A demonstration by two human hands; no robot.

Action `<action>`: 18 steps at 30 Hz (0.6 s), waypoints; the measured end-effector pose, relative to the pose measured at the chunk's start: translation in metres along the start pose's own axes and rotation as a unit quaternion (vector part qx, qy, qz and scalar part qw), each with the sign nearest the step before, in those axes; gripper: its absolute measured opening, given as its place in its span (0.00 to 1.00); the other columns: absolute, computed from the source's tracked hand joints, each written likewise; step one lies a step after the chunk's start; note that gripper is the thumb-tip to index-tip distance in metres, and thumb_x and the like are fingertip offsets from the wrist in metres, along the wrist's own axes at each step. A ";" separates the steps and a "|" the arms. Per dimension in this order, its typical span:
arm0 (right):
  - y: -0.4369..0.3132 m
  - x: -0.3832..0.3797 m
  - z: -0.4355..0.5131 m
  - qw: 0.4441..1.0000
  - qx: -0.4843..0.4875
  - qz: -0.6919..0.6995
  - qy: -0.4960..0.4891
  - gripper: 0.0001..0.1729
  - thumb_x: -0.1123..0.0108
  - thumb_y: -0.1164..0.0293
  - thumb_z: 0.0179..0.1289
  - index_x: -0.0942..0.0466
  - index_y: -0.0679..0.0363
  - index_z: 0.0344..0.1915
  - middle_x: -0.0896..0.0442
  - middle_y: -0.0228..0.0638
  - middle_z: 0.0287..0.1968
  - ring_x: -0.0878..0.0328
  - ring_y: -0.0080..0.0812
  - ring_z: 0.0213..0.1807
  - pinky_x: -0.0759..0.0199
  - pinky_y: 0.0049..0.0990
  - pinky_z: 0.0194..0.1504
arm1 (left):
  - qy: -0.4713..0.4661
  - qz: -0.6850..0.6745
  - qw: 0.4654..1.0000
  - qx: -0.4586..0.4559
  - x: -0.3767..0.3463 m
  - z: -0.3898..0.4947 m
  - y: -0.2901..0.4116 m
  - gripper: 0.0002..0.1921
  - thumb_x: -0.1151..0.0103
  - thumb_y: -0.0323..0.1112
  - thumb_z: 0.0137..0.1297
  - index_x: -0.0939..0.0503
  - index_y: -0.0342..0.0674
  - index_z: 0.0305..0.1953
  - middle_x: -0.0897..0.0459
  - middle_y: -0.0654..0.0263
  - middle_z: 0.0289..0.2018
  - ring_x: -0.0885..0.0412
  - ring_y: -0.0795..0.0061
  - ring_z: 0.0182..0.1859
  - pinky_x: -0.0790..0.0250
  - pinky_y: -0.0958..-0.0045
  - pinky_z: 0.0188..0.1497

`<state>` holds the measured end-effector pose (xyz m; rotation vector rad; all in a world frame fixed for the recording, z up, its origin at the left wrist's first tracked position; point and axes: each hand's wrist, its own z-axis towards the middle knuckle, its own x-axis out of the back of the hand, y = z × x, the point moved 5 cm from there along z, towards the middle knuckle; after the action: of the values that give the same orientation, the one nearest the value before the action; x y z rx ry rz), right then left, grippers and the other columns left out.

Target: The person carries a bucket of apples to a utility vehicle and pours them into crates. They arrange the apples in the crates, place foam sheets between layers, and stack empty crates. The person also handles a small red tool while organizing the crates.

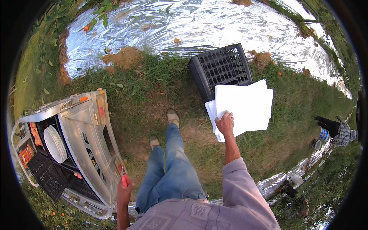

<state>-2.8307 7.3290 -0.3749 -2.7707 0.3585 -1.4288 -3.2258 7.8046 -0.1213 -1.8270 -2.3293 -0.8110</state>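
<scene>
My right hand [226, 123] rests on a loose stack of white sheets [244, 107], fingers bent at the left part of the top sheet; whether it grips a sheet I cannot tell. The sheets lie fanned over the near part of a black plastic crate [221, 64] on the grass. In my left hand [124, 189], low at the left, is a red-handled tool [125, 180], perhaps pruning shears, its tip pointing away from me. That hand is beside the rear of a metal-sided cart or truck bed [83, 120].
Black crates [46, 174], round white lids or buckets [55, 144] and fruit stand in the vehicle bed. Silver reflective film [161, 26] covers the ground beyond the grass. A leafy branch [105, 11] hangs at the upper left. At far right a person [342, 132] bends near buckets [317, 144].
</scene>
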 end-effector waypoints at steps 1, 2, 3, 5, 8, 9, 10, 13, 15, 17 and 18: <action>0.002 0.001 0.002 1.000 0.000 0.006 -0.014 0.50 0.26 0.55 0.62 0.34 0.81 0.72 0.31 0.76 0.69 0.25 0.74 0.67 0.27 0.58 0.68 | -0.006 -0.014 1.000 0.000 -0.003 0.002 -0.002 0.16 0.32 0.28 0.61 0.21 0.38 0.51 0.24 0.72 0.38 0.24 0.78 0.41 0.27 0.69 0.46; 0.004 0.003 0.004 1.000 0.011 0.015 -0.012 0.48 0.26 0.56 0.61 0.32 0.80 0.70 0.28 0.75 0.66 0.24 0.73 0.65 0.26 0.57 0.67 | -0.012 -0.027 1.000 0.000 -0.004 0.003 -0.004 0.16 0.32 0.28 0.61 0.21 0.38 0.50 0.24 0.72 0.38 0.24 0.78 0.41 0.27 0.69 0.46; 0.004 0.007 0.004 0.999 0.022 0.023 -0.010 0.45 0.26 0.57 0.61 0.30 0.80 0.68 0.25 0.73 0.63 0.22 0.73 0.63 0.25 0.57 0.66 | -0.013 -0.020 1.000 -0.003 -0.005 0.004 -0.005 0.16 0.32 0.28 0.61 0.21 0.38 0.50 0.24 0.72 0.37 0.24 0.78 0.41 0.26 0.69 0.46; 0.005 0.014 0.000 0.999 0.034 0.040 -0.010 0.41 0.27 0.59 0.61 0.27 0.79 0.64 0.22 0.72 0.60 0.19 0.72 0.61 0.23 0.57 0.66 | -0.014 -0.006 1.000 -0.007 -0.005 0.004 -0.006 0.15 0.32 0.28 0.62 0.21 0.38 0.50 0.24 0.71 0.37 0.23 0.78 0.40 0.26 0.69 0.45; -0.002 0.020 0.000 0.999 0.038 0.032 0.000 0.30 0.32 0.64 0.64 0.23 0.78 0.57 0.21 0.74 0.60 0.18 0.72 0.59 0.22 0.56 0.64 | -0.007 -0.033 0.999 -0.023 -0.003 0.004 -0.015 0.15 0.32 0.28 0.62 0.21 0.38 0.50 0.23 0.71 0.37 0.22 0.78 0.41 0.25 0.69 0.45; -0.003 0.015 0.002 0.999 0.034 0.027 -0.001 0.27 0.33 0.65 0.65 0.22 0.77 0.55 0.21 0.75 0.59 0.17 0.72 0.58 0.22 0.56 0.64 | -0.001 -0.033 0.999 -0.018 -0.002 0.001 -0.013 0.15 0.32 0.28 0.63 0.21 0.38 0.50 0.22 0.71 0.37 0.21 0.77 0.40 0.25 0.69 0.45; -0.002 0.011 0.004 0.999 0.030 0.022 -0.001 0.25 0.35 0.66 0.65 0.22 0.76 0.54 0.21 0.76 0.58 0.17 0.72 0.57 0.22 0.56 0.63 | 0.004 -0.034 0.999 -0.013 -0.001 -0.003 -0.009 0.15 0.32 0.28 0.63 0.21 0.38 0.50 0.22 0.71 0.37 0.21 0.77 0.40 0.25 0.69 0.45; 0.001 0.011 0.004 1.000 0.006 -0.001 0.028 0.19 0.41 0.68 0.69 0.21 0.73 0.52 0.16 0.70 0.52 0.14 0.70 0.53 0.21 0.57 0.60 | 0.012 -0.053 0.998 -0.007 0.005 -0.009 -0.013 0.15 0.33 0.28 0.63 0.21 0.37 0.51 0.21 0.69 0.38 0.20 0.76 0.40 0.24 0.69 0.44; 0.002 0.020 -0.001 0.999 -0.029 -0.018 0.040 0.18 0.43 0.68 0.72 0.22 0.72 0.53 0.15 0.65 0.53 0.13 0.67 0.53 0.19 0.56 0.58 | 0.010 -0.058 0.998 -0.008 0.009 -0.012 -0.016 0.16 0.33 0.28 0.64 0.21 0.36 0.52 0.21 0.69 0.38 0.20 0.76 0.40 0.23 0.69 0.44; 0.007 0.040 -0.013 0.993 -0.057 -0.048 0.095 0.17 0.46 0.69 0.75 0.22 0.69 0.54 0.11 0.57 0.48 0.11 0.60 0.51 0.19 0.55 0.53 | 0.003 -0.049 0.999 -0.012 0.012 -0.015 -0.015 0.16 0.32 0.28 0.64 0.21 0.36 0.52 0.21 0.69 0.38 0.20 0.76 0.40 0.22 0.69 0.44; 0.007 0.057 -0.020 0.990 -0.059 -0.048 0.122 0.16 0.47 0.69 0.76 0.22 0.69 0.55 0.11 0.56 0.48 0.11 0.60 0.50 0.18 0.54 0.52 | 0.012 -0.054 0.998 -0.013 0.014 -0.019 -0.016 0.16 0.32 0.28 0.64 0.21 0.36 0.53 0.21 0.69 0.38 0.20 0.76 0.40 0.22 0.68 0.44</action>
<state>-2.8161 7.3129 -0.3177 -2.7416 0.3257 -1.8341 -3.2500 7.8064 -0.1059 -1.7032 -2.4318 -0.8741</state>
